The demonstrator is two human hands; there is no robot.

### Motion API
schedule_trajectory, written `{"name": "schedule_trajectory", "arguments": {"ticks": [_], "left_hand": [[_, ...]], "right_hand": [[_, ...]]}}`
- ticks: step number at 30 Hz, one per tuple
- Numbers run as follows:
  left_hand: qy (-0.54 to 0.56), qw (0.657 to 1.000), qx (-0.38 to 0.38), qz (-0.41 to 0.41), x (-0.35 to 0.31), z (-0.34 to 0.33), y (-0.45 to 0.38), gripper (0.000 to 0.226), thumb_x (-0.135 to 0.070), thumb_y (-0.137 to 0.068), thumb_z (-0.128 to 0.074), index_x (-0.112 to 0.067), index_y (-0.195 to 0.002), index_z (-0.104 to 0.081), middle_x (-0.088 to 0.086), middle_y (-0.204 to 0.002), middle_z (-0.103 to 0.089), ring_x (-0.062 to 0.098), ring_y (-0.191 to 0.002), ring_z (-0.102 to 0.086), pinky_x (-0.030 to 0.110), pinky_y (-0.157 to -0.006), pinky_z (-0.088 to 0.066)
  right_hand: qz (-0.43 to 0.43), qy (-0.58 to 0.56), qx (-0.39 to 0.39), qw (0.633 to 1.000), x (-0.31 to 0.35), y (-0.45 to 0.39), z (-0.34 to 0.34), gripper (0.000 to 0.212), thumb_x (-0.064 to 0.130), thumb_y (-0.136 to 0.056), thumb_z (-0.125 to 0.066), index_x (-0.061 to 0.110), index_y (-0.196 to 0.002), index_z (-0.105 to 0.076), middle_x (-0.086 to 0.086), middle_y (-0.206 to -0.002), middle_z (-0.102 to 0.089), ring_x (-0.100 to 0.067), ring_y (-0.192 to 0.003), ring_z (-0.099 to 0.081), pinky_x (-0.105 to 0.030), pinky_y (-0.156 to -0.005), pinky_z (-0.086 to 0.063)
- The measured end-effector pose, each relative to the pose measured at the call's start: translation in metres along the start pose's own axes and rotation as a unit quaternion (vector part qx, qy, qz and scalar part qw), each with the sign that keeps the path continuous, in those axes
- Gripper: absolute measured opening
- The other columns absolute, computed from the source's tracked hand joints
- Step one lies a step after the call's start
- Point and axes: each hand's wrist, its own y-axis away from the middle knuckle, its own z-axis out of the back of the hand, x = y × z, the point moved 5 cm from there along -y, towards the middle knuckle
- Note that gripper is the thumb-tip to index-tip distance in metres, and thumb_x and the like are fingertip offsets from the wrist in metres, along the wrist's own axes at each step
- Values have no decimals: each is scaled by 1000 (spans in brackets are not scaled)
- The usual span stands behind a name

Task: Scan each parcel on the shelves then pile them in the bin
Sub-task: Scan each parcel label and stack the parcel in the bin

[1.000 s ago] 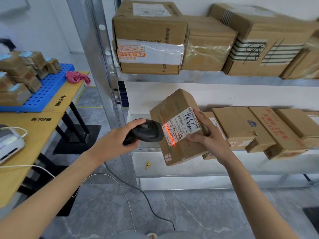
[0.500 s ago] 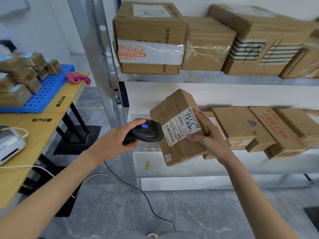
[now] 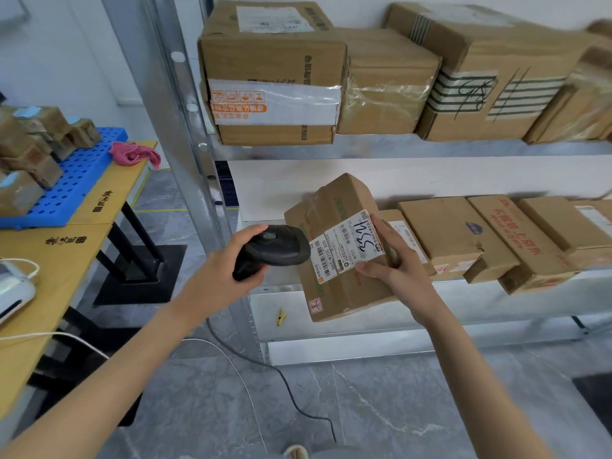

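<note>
Right hand (image 3: 399, 273) grips a tilted parcel (image 3: 337, 250) just off the shelf edge (image 3: 496, 279). Left hand (image 3: 228, 270) clasps the scanner (image 3: 275, 250) against its label, open floor (image 3: 381, 402) below.

Label (image 3: 347, 248) print too small

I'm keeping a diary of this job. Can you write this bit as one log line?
left hand: holds barcode scanner | right hand: holds parcel | scanner at label | bin: unseen

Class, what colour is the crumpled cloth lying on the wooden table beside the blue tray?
Pink. The cloth shows best, and only, in the head view.
</note>
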Motion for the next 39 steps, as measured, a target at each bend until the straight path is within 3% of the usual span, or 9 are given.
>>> {"name": "schedule_trajectory", "arguments": {"ticks": [2, 6, 11, 13, 16, 23, 26, 30, 39], "left_hand": [[50, 998, -49, 5, 1, -10, -2, 93, -4, -89, -76, -71, -136, -32, -29, -133, -53, 1, -109, -65, 13, -88, -53], [156, 981, -104, 47, 6, -41, -9, 84, 0, -91, -71, -63, -136, -37, 8, -118, -64, 22, -64, -72, 26, -62, -60], [210, 970, -116, 30, -30, -88, -28, 80, -7, -92, -73, -61, -138, -37, -38, -127, -55, 8, -106, -70, 21, -82, -60], [232, 966, -112, 29, -49, -109, -39, 79, -13, -88, -74, -63, -136, -37, -40, -128, -54, -2, -114, -63, 18, -86, -57], [289, 953, -75, 42, -76, -151, -53, 76, -18, -85, -74, -62, -136, -38, -28, -132, -58, 14, -121, -64, 45, -94, -58], [315, 949, -3, 25, -164, -255, -67, 75, -5, -87, -78, -42, -138, -39, -43, -119, -56, -19, -110, -55, -2, -88, -38], [325, 945, 29, 22, -201, -298, -58, 73, 2, -89, -75, -34, -140, -37, -52, -110, -53, -23, -105, -55, -3, -85, -38], [332, 941, 62, 15, -253, -351, -44, 74, 2, -89, -75, -36, -141, -38, -31, -127, -51, -19, -109, -55, -2, -87, -39], [348, 931, 102, 47, -327, -467, -18, 76, -3, -90, -76, -43, -143, -38, -35, -127, -51, -9, -106, -63, 8, -86, -47]], "right_hand": [[-1, -26, -26, 999, -2, 10, 6, 77, 7, -82, -79, 54, -136, -50, 7, -148, -51, -14, -137, -46, -46, -113, -43], [-8, -86, -83, 993, -7, 35, 26, 79, 19, -72, -82, 53, -137, -53, 12, -137, -62, -14, -128, -58, -39, -101, -54], [-17, -147, -152, 977, -14, 68, 62, 80, 19, -70, -79, 46, -141, -53, 7, -129, -69, -18, -116, -67, -27, -84, -59], [-19, -152, -181, 972, -17, 84, 81, 81, 18, -71, -77, 44, -143, -51, 8, -129, -69, -16, -116, -67, -26, -85, -58], [-18, -164, -233, 958, -22, 110, 113, 80, 20, -72, -78, 46, -143, -51, 13, -129, -68, -10, -115, -67, -22, -82, -57], [-18, -208, -358, 910, -51, 193, 194, 71, 13, -80, -75, 40, -142, -54, 7, -134, -66, -17, -122, -64, -38, -98, -52], [-23, -216, -401, 890, -65, 235, 229, 70, 13, -81, -75, 41, -142, -53, 7, -136, -65, -16, -121, -64, -40, -99, -53], [-38, -218, -432, 874, -88, 281, 271, 68, 10, -90, -68, 44, -145, -48, 11, -135, -65, -13, -117, -67, -37, -96, -54], [-115, -216, -479, 843, -131, 358, 348, 73, 38, -96, -65, 60, -150, -22, 28, -140, -52, -3, -124, -55, -33, -106, -46]]}}
